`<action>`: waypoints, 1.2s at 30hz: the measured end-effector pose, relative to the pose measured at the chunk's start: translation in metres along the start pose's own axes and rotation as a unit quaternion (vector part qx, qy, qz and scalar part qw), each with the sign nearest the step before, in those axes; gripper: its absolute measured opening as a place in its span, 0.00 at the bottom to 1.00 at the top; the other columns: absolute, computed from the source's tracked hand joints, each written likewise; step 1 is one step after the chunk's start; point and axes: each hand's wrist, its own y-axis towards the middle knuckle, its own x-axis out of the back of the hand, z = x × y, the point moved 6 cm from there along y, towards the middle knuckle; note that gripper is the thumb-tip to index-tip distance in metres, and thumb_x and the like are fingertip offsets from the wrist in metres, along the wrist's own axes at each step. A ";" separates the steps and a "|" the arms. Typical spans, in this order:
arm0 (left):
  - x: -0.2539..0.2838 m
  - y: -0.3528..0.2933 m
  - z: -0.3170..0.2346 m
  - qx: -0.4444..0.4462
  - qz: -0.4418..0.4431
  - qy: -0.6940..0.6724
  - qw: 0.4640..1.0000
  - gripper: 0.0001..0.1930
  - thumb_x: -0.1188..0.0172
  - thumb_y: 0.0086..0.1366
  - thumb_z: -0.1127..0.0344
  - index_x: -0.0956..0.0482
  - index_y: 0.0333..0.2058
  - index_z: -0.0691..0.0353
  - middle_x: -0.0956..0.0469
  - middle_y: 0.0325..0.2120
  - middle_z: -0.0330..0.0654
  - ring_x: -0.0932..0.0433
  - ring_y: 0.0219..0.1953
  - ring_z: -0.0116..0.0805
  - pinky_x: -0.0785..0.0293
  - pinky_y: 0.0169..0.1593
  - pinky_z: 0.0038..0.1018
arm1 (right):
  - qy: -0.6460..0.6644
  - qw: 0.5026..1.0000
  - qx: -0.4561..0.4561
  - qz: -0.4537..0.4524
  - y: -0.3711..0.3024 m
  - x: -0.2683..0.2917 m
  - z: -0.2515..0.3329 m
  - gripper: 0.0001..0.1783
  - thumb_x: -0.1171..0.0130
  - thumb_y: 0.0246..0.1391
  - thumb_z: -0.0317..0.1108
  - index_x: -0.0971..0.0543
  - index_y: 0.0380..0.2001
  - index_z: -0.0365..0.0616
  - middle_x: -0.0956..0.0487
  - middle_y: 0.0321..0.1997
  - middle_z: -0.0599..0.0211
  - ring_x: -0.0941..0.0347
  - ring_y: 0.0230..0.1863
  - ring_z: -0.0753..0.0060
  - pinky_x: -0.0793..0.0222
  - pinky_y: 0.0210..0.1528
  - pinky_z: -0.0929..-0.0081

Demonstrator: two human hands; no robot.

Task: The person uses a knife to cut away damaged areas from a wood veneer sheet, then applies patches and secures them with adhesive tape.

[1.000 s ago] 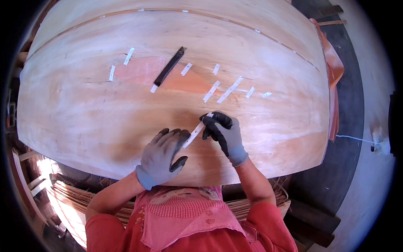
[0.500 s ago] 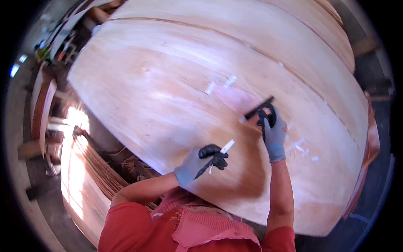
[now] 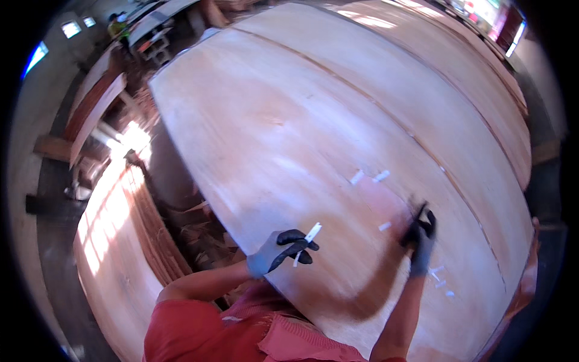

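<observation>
A large pale wood veneer sheet (image 3: 271, 151) spreads in front of me. My left hand (image 3: 282, 250), in a grey glove with black fingers, is closed on a slim white strip (image 3: 313, 231) that sticks out on both sides of the fingers. My right hand (image 3: 421, 238), gloved the same way and smeared by motion, is low over the sheet, closed around a dark hand tool (image 3: 416, 209) whose kind I cannot make out. Just left of it lies a pinkish veneer patch (image 3: 379, 199), with short white strips (image 3: 381, 175) at its edges.
More white strips (image 3: 441, 279) lie right of my right forearm. A long seam (image 3: 368, 96) crosses the wood beyond the patch. Stacked veneer (image 3: 114, 235) stands at the left, beside scraps (image 3: 211, 238). A person (image 3: 119, 27) is far off at upper left.
The view has shifted, so the sheet sits further right and lower. My right hand has moved off the patch to its right-hand edge. The left still grips the white strip.
</observation>
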 end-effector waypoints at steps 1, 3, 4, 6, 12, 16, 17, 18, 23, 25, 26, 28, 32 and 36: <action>0.003 -0.004 0.001 0.010 -0.016 -0.020 1.000 0.16 0.47 0.70 0.63 0.28 0.50 0.68 0.23 0.49 0.53 0.18 0.42 0.43 0.18 0.45 0.35 | 0.124 0.992 -0.035 0.005 -0.008 0.008 0.001 0.28 0.44 0.59 0.33 0.34 0.62 0.42 0.20 0.32 0.65 0.25 0.30 0.75 0.28 0.33 0.74; -0.001 -0.004 0.006 0.026 0.015 -0.086 0.996 0.16 0.47 0.70 0.62 0.29 0.51 0.67 0.23 0.49 0.53 0.19 0.44 0.42 0.19 0.45 0.34 | 0.283 0.958 -0.019 -0.032 -0.031 0.046 0.020 0.26 0.49 0.64 0.35 0.36 0.63 0.41 0.23 0.29 0.75 0.30 0.27 0.83 0.33 0.28 0.83; 0.001 -0.002 0.011 0.051 -0.003 -0.064 0.997 0.18 0.49 0.71 0.58 0.30 0.51 0.66 0.24 0.51 0.54 0.19 0.44 0.43 0.19 0.44 0.35 | 0.291 0.956 -0.012 -0.046 -0.042 0.059 0.029 0.27 0.51 0.64 0.34 0.37 0.64 0.41 0.31 0.25 0.78 0.36 0.23 0.86 0.38 0.25 0.86; -0.005 0.004 0.016 0.061 0.013 -0.035 0.997 0.22 0.49 0.70 0.53 0.29 0.50 0.67 0.25 0.50 0.54 0.18 0.42 0.43 0.19 0.40 0.33 | 0.273 0.958 -0.057 -0.065 -0.066 0.081 0.038 0.28 0.51 0.61 0.31 0.38 0.65 0.43 0.40 0.21 0.81 0.44 0.19 0.88 0.43 0.21 0.88; 0.000 0.015 0.026 0.112 -0.088 0.068 0.987 0.14 0.49 0.70 0.63 0.25 0.44 0.68 0.20 0.29 0.50 0.20 0.20 0.34 0.26 0.21 0.24 | -0.002 0.994 -0.059 -0.093 -0.119 0.130 0.059 0.30 0.48 0.56 0.22 0.34 0.63 0.47 0.21 0.30 0.66 0.28 0.24 0.80 0.36 0.23 0.83; 0.005 0.017 0.031 0.118 -0.106 0.126 0.979 0.13 0.48 0.70 0.60 0.24 0.42 0.66 0.19 0.27 0.47 0.23 0.17 0.30 0.32 0.17 0.20 | -0.403 0.907 0.049 -0.113 -0.148 0.133 0.061 0.29 0.42 0.53 0.25 0.29 0.60 0.52 0.20 0.34 0.60 0.23 0.29 0.62 0.27 0.34 0.68; 0.003 0.020 0.034 0.120 -0.095 0.134 0.979 0.13 0.48 0.70 0.60 0.24 0.42 0.65 0.19 0.27 0.47 0.23 0.17 0.30 0.32 0.16 0.20 | -0.456 0.877 0.097 -0.121 -0.154 0.133 0.060 0.27 0.40 0.52 0.28 0.26 0.58 0.53 0.20 0.36 0.61 0.22 0.31 0.58 0.27 0.35 0.66; 0.005 0.021 0.036 0.123 -0.092 0.148 0.977 0.13 0.48 0.70 0.60 0.24 0.42 0.65 0.19 0.27 0.46 0.23 0.16 0.30 0.33 0.16 0.20 | -0.506 0.858 0.034 -0.079 -0.161 0.135 0.049 0.23 0.38 0.50 0.28 0.23 0.53 0.49 0.20 0.38 0.58 0.22 0.35 0.52 0.27 0.37 0.65; 0.005 0.027 0.044 0.125 -0.093 0.178 0.972 0.14 0.47 0.68 0.57 0.24 0.41 0.63 0.20 0.25 0.45 0.25 0.14 0.30 0.36 0.12 0.21 | -0.530 0.848 0.008 -0.032 -0.174 0.135 0.024 0.21 0.38 0.49 0.30 0.22 0.49 0.52 0.22 0.34 0.63 0.23 0.32 0.56 0.29 0.32 0.66; 0.006 0.027 0.046 0.132 -0.105 0.177 0.970 0.14 0.47 0.69 0.57 0.24 0.41 0.63 0.20 0.25 0.45 0.25 0.14 0.30 0.36 0.12 0.21 | -0.539 0.841 0.029 -0.033 -0.172 0.133 0.021 0.20 0.38 0.48 0.30 0.22 0.48 0.52 0.23 0.33 0.63 0.23 0.31 0.57 0.28 0.31 0.65; 0.005 0.028 0.046 0.127 -0.099 0.179 0.971 0.14 0.47 0.69 0.57 0.24 0.41 0.63 0.20 0.25 0.45 0.25 0.13 0.30 0.36 0.12 0.21 | -0.540 0.840 0.042 -0.035 -0.171 0.132 0.020 0.19 0.38 0.48 0.30 0.22 0.46 0.53 0.23 0.33 0.64 0.23 0.31 0.57 0.28 0.31 0.65; 0.004 0.027 0.046 0.132 -0.108 0.183 0.968 0.14 0.47 0.69 0.57 0.24 0.41 0.63 0.20 0.25 0.45 0.25 0.13 0.29 0.36 0.12 0.20 | -0.540 0.838 0.072 -0.043 -0.167 0.131 0.020 0.19 0.38 0.47 0.30 0.22 0.45 0.54 0.24 0.34 0.65 0.23 0.31 0.57 0.28 0.30 0.64; -0.003 0.026 0.040 0.120 -0.105 0.185 0.970 0.14 0.48 0.69 0.57 0.24 0.41 0.63 0.20 0.25 0.45 0.25 0.13 0.29 0.35 0.13 0.20 | -0.539 0.835 0.087 -0.066 -0.162 0.132 0.018 0.19 0.38 0.47 0.31 0.23 0.46 0.54 0.24 0.34 0.65 0.23 0.31 0.57 0.28 0.30 0.64; -0.010 0.022 0.035 0.113 -0.099 0.194 0.970 0.14 0.48 0.69 0.58 0.25 0.42 0.65 0.19 0.26 0.46 0.24 0.14 0.30 0.34 0.14 0.20 | -0.528 0.842 0.072 -0.090 -0.168 0.135 0.018 0.19 0.38 0.47 0.31 0.23 0.46 0.55 0.23 0.34 0.65 0.23 0.31 0.56 0.28 0.30 0.63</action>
